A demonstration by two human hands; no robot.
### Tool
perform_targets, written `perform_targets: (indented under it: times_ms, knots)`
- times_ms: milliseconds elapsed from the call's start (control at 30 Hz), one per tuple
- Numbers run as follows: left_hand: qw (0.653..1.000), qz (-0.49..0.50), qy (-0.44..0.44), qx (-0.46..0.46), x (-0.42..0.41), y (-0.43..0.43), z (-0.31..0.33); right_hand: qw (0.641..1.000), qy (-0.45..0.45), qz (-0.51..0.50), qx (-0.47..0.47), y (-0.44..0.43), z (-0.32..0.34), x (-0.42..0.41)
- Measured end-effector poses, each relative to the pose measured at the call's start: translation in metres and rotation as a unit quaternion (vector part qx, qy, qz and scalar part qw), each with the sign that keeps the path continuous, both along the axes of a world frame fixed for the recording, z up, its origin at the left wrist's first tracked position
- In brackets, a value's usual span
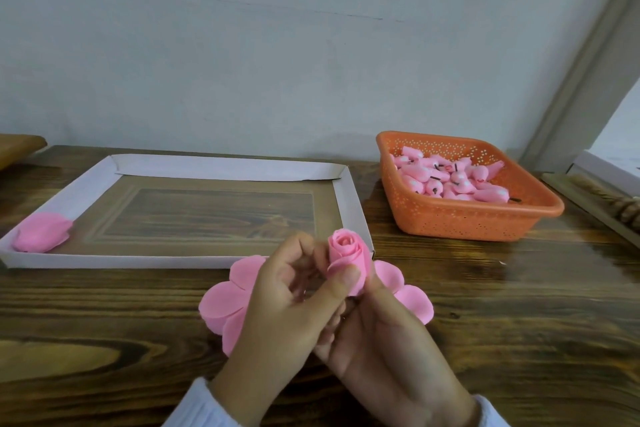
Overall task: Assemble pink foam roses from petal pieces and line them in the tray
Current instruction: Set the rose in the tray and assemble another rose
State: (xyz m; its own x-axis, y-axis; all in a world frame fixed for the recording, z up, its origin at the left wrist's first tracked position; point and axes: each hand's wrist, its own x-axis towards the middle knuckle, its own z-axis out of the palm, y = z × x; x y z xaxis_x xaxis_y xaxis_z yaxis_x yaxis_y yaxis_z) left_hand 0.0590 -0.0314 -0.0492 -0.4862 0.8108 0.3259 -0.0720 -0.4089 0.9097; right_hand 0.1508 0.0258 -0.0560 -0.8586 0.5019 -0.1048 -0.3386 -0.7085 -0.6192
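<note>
1. Two hands met at the near middle of the wooden table point(519, 305), right in front of the tray's near right corner.
2. That tray point(221, 172) was a shallow white cardboard thing with low folded rims, lying flat on the left half of the table.
3. Its right rim sat well apart from the orange basket point(485, 222), with a strip of bare wood between them. More bare wood ran off to the right of the hands.
4. The basket stood far right, close to the wall, with a heap of small pink buds point(450, 180) in it.
5. The rose point(346, 253) was held upright above the table between both hands, swirl facing up.
6. The left hand point(287, 298) gripped it, thumb pressed on an outer petal, fingers curled behind.
7. The right hand point(384, 333) cupped it from underneath, fingers wrapped round the base.
8. Flat petal pieces point(221, 305) lay on the wood under both hands, lobes poking out left and right.
9. One finished flower point(43, 232) lay in the tray's near left corner, touching the rim.
</note>
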Motion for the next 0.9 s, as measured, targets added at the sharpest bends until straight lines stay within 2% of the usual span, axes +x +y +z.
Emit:
perform_targets:
  times_ms: [100,233,367,500,600,667,800,900]
  knots:
    - [1.0,0.021,0.013,-0.002,-0.001,0.001,-0.001,0.999,-0.022,0.016,0.025,0.0,-0.001,0.0]
    - [0.998,0.066,0.01,0.013,-0.013,0.005,0.013,0.999,-0.053,0.007,0.011,0.003,-0.004,0.001]
    - [0.975,0.169,0.141,0.043,-0.064,0.011,0.053,0.998,-0.067,0.011,0.019,0.006,-0.006,0.005]
    - [0.939,0.261,0.214,-0.065,-0.15,0.009,0.078,0.997,-0.075,0.012,0.025,0.007,-0.004,0.006]
    - [0.918,0.246,0.218,-0.219,-0.224,-0.01,0.066,0.995,-0.088,0.011,0.035,0.006,-0.002,0.007]
    - [0.884,0.206,0.25,-0.336,-0.262,-0.026,0.047,0.994,-0.099,0.016,0.046,0.006,-0.001,0.007]
    - [0.752,0.274,0.361,-0.479,-0.305,-0.051,0.003,0.992,-0.102,0.035,0.063,0.004,-0.002,0.008]
    - [0.719,0.286,0.404,-0.487,-0.336,-0.063,-0.027,0.992,-0.096,0.043,0.072,0.005,-0.004,0.009]
